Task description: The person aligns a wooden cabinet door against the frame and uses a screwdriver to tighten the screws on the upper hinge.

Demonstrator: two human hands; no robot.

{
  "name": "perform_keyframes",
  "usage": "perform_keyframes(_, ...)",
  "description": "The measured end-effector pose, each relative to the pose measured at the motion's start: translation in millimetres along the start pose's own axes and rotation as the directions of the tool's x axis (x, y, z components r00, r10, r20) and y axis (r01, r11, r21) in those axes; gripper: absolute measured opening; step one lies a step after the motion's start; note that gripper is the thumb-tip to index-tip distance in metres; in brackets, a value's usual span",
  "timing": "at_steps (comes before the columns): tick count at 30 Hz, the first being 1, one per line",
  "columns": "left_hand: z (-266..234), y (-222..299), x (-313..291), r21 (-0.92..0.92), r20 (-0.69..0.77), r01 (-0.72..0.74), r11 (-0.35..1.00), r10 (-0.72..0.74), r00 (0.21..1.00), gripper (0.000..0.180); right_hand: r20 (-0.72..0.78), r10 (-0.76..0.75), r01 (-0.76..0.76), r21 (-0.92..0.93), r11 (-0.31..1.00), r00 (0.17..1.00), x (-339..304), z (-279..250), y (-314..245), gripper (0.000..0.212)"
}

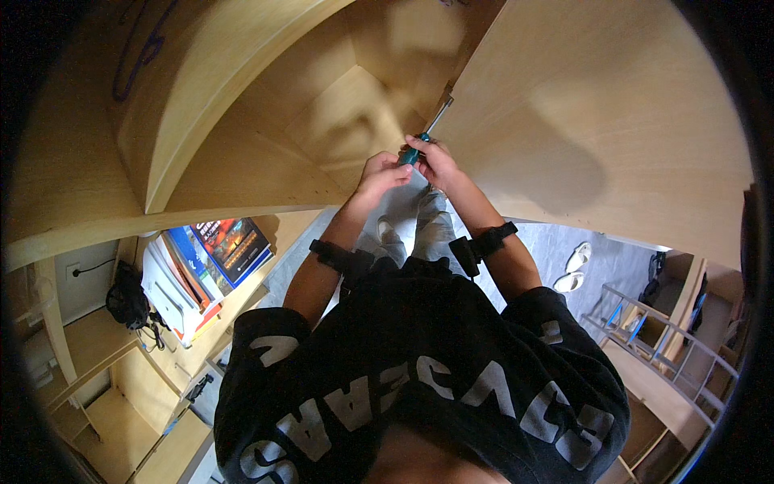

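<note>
Both my hands are closed on a screwdriver (416, 148) with a green handle and a thin metal shaft. My left hand (381, 175) grips the butt end of the handle. My right hand (438, 162) holds it farther up, near where the shaft begins. The shaft slants up and to the right, its tip at a small dark metal piece on the inner edge of the wooden door (580, 105). Whether the tip sits in a screw is too small to tell. Behind my hands is the wooden cabinet (266, 145), standing open.
Books and papers (230, 246) lie on a desk at the left, beside a black bag (127, 294). White slippers (572, 268) are on the grey floor at the right. A metal ladder-like frame (669, 343) stands farther right. The door's lower edge hangs close to my right forearm.
</note>
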State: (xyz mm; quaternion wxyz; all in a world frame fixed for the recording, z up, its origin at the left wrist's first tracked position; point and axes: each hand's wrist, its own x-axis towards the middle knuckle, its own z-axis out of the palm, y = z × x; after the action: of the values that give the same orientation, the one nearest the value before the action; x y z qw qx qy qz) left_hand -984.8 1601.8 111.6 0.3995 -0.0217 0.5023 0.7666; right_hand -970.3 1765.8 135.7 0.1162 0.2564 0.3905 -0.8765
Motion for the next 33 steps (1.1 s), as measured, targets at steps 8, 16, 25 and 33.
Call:
perform_keyframes(8, 11, 11, 5, 0.605, -0.212, -0.229, 0.762, 0.432, 0.876, 0.034, -0.249, -0.156, 0.078, -0.295, 0.952, 0.956, 9, 2, 14, 0.022)
perform_keyframes(16, -6, 6, 4, 0.367, -0.140, -0.301, 0.880, 0.373, 0.917, 0.028, -0.275, -0.062, 0.005, -0.202, 0.979, 0.959, 13, 5, 4, 0.010)
perform_keyframes(25, -18, 12, -2, -0.315, 0.117, 0.201, 0.928, -0.172, 0.978, 0.041, -0.129, -0.101, 0.092, -0.078, 0.993, 0.986, 13, -2, -2, 0.016)
perform_keyframes(33, -2, 8, -4, 0.199, 0.013, -0.166, 0.966, 0.167, 0.986, 0.018, -0.269, -0.017, -0.033, -0.180, 0.983, 0.963, 9, 6, -1, 0.025)
